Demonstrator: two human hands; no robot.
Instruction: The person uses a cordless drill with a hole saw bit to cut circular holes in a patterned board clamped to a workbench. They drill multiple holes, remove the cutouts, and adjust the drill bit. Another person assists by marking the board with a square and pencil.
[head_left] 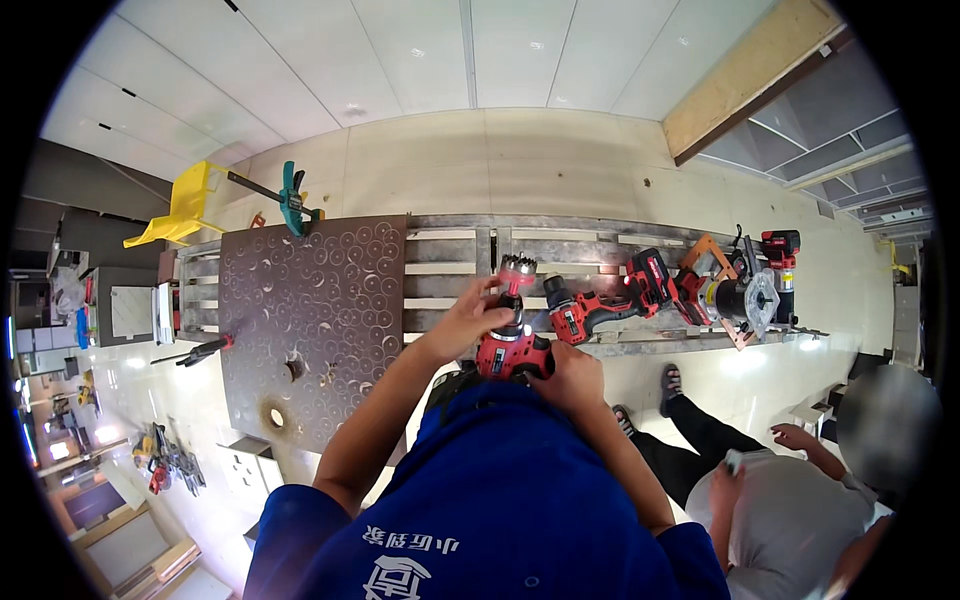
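Red drill is grasped by my right hand for support, I judge; my left hand grips around its chuck, probably steadying the hole saw.

A red-and-black cordless drill is held at the middle of the near long edge of the slatted metal bench, its nose pointing toward the far edge and a small light glowing beside its black chuck. In line with the chuck is a red hole saw, its dark, toothed rim facing away from the drill, above the slats.
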